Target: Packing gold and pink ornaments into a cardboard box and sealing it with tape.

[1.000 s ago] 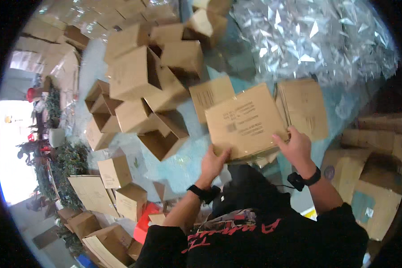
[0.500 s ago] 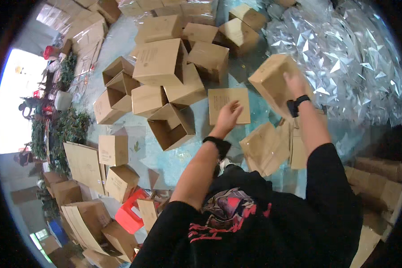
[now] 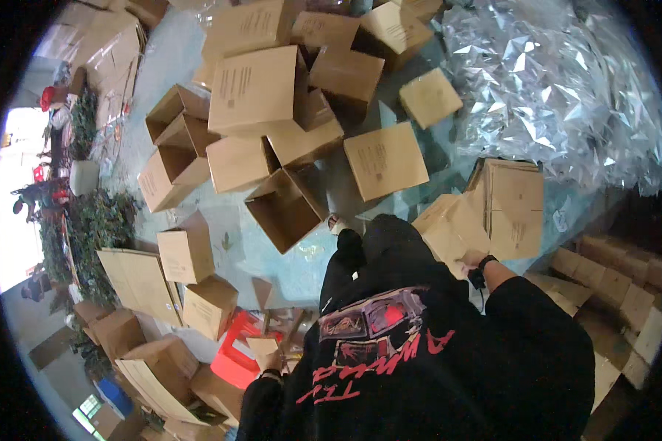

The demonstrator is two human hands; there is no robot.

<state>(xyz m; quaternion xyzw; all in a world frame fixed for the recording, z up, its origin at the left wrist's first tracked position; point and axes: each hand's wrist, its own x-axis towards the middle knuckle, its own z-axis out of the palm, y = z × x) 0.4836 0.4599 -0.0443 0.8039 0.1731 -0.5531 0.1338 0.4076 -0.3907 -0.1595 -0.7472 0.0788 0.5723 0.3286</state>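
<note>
My right hand (image 3: 472, 262), a dark band on its wrist, has its fingers closed on the near edge of a brown cardboard box (image 3: 450, 226). This box overlaps a stack of folded cardboard (image 3: 515, 213). At lower left my left hand (image 3: 270, 359) is beside a red plastic container (image 3: 236, 356) and against a small tan block-like piece (image 3: 262, 344); its fingers are too hidden to read. A closed box (image 3: 386, 162) and a smaller closed box (image 3: 430, 98) lie on the floor ahead.
Several boxes, including an open box (image 3: 285, 211) and a large box (image 3: 251, 90), cluster ahead. Silvery plastic wrap (image 3: 544, 88) heaps at the far right. Cardboard sheets (image 3: 140, 279) and green garland (image 3: 107, 220) lie left. More boxes (image 3: 610, 287) stand at lower right.
My right hand has let go of the smaller box, now on the floor farther off, and come back to another box. My left hand has swung down to the lower left.
</note>
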